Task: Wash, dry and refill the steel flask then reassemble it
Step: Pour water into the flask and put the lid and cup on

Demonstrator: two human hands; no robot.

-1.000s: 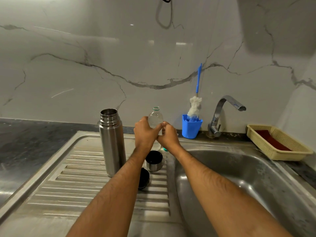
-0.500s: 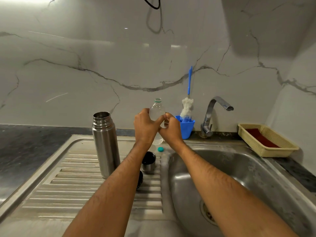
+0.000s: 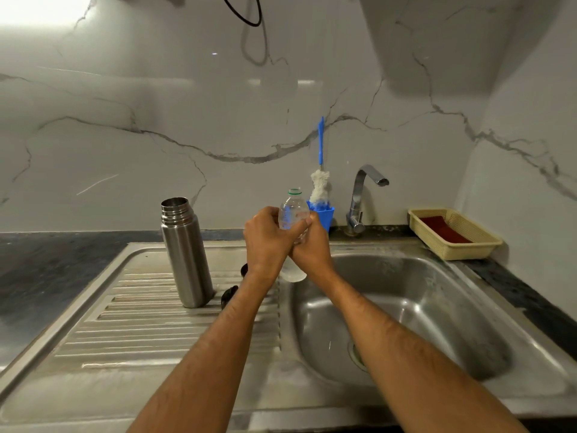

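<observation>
Over the seam between draining board and sink basin point(image 3: 437, 307), both hands grasp a small clear water bottle point(image 3: 292, 210): the left hand point(image 3: 265, 239) wraps its upper body while the right hand point(image 3: 310, 245) closes round it lower down. The bottle stands upright, uncapped, with water visible at its base. The steel flask point(image 3: 184, 254) stands open-mouthed on the draining board point(image 3: 131, 323), just to the left and apart from the hands. The step in hand looks like refilling. To do it well, the person should carry the bottle's mouth right above the flask's opening before tilting, steady the flask with one hand, and pour slowly, since the flask's neck is narrow and the ribbed board may let it rock.
</observation>
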